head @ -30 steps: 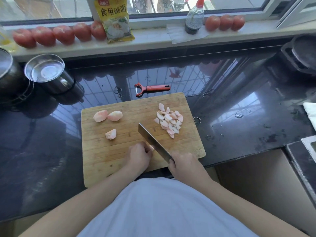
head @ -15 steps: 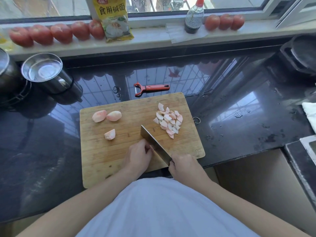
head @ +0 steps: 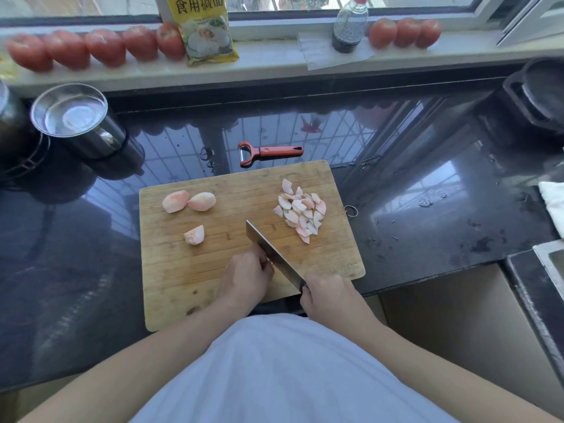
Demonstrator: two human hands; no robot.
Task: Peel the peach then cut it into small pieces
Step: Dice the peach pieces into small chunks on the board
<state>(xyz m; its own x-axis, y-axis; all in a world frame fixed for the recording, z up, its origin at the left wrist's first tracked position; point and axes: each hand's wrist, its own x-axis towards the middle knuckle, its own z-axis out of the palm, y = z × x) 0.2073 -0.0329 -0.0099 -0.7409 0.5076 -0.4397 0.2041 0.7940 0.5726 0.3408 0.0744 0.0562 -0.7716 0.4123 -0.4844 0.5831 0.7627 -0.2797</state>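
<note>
Glossy black countertop (head: 427, 209) mirroring the window grille, with a bamboo cutting board (head: 171, 282) at its near edge, a red peeler (head: 270, 152) just beyond the board, steel pots (head: 76, 120) far left, and a pale windowsill (head: 274, 61) bearing rows of tomatoes (head: 106, 47), a yellow packet (head: 203, 29) and a dark sauce bottle (head: 349, 24). On the board: three peeled peach chunks (head: 188, 201) to the left, a heap of small cut pieces (head: 300, 210) to the right. Near the board's front edge, right hand (head: 328, 296) wrapped around the handle of a cleaver (head: 274, 256), left hand (head: 247, 279) curled beside the blade over something mostly hidden — cannot tell what, if anything, it pins.
</note>
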